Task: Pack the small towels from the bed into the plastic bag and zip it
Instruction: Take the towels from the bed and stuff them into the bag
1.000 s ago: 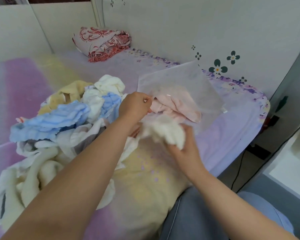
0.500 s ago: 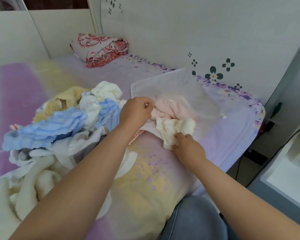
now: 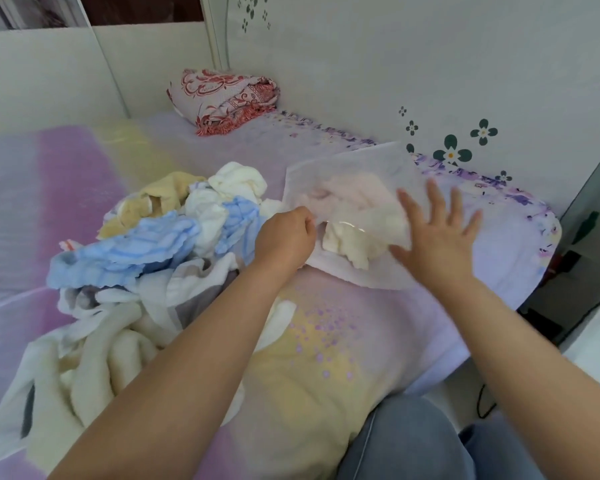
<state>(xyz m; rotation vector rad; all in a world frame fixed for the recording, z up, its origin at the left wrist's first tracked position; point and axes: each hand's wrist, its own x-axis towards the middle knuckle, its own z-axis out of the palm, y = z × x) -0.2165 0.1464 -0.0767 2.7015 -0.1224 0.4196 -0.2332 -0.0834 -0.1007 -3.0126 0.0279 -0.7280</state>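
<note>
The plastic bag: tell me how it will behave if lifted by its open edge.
The plastic bag will probably sag, since its thin film already bends over the pink towel inside. It is likely light. The cream towel, half out at the mouth, may slip free.

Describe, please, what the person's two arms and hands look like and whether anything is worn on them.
Both forearms are bare, with no sleeve in view. The left hand and right hand show no gloves, rings, watch or bracelet.
</note>
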